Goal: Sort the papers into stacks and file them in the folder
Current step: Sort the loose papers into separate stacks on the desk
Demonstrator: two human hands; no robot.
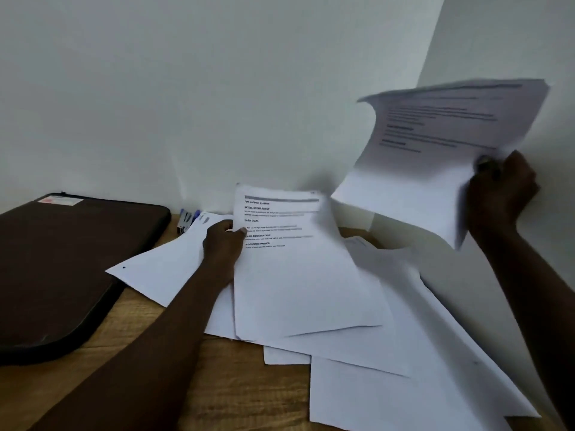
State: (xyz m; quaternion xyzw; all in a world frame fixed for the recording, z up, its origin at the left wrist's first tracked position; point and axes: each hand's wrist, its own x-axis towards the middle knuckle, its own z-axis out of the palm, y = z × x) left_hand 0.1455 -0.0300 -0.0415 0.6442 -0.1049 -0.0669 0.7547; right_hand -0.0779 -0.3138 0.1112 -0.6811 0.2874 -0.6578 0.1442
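My left hand [222,241] pinches the left edge of a printed sheet [289,275] lying on the loose papers [389,399] spread over the worktop [233,384]. My right hand [501,194] grips a raised sheet [435,157], blurred, up by the wall. The dark folder [62,259] lies closed at left.

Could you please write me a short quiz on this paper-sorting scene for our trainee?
1. True or false: the right hand holds a raised sheet above the table.
2. Where is the dark folder? A) left of the loose papers; B) on top of them; C) in a hand.
3. What does the left hand pinch?
Key: 1 true; 2 A; 3 the printed sheet lying on the loose papers.
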